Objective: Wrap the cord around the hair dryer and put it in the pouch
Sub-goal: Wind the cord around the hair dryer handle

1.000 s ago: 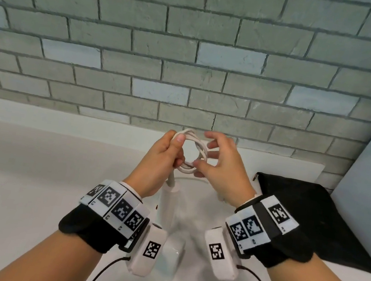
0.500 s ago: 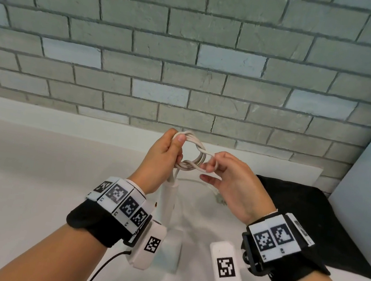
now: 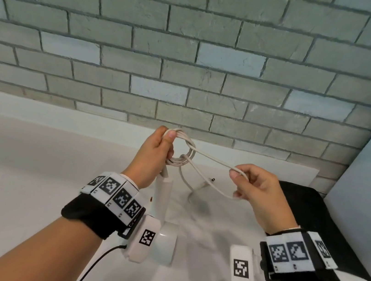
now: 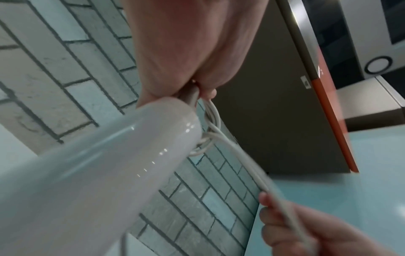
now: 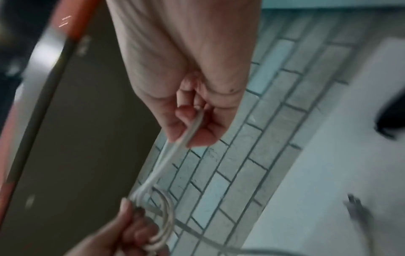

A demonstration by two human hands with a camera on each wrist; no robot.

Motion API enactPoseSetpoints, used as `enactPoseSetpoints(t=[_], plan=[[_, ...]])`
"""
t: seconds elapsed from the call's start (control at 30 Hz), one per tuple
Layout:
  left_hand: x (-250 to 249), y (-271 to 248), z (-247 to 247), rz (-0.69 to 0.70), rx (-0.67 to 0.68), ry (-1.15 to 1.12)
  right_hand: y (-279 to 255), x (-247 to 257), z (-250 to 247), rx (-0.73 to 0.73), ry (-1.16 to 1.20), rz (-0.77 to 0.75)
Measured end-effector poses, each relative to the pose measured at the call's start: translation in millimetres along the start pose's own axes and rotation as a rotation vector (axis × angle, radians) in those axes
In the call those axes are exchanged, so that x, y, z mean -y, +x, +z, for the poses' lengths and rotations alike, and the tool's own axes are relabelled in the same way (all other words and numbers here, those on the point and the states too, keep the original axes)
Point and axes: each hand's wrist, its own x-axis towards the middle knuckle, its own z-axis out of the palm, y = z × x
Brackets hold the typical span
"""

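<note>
- At the centre of the head view, your left hand (image 3: 157,153) grips a small coil of the white cord (image 3: 210,157) where it leaves the hair dryer (image 3: 163,199), thumb pressed on top so the loops cannot spring apart.
- Your right hand (image 3: 260,190), just right of centre, pinches a doubled strand between thumb and fingers and holds it drawn out from the coil (taut enough, I judge, to cinch the bundle).
- That hair dryer hangs handle-up below your left hand, its round head low in the frame, beside your left wrist camera and close above the white counter (image 3: 18,175).
- A loose length of cord sags under the strand, and the plug (image 3: 212,180) shows near the counter at mid-frame; whether it rests there I cannot tell.
- Lying flat at the right edge, well apart from both hands, the black pouch (image 3: 326,224) waits; its opening is not visible, so you will likely need a free hand for it.
</note>
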Motion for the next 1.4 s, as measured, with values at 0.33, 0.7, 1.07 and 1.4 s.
enactPoseSetpoints(t=[0.33,0.7,1.07,1.4], plan=[[1,1,8,-0.003,0.008,-0.003,5,-25,-24,-0.381,-0.113,0.166],[11,9,-8,-0.029,-0.053,-0.107,-2,-38,-45,-0.142,-0.535,0.149],[11,2,0,0.022,-0.041,-0.093,-9,-4,9,0.091,-0.618,-0.356],[5,-4,5,0.031,0.020,-0.042,18,21,84,0.197,-0.970,-0.404]])
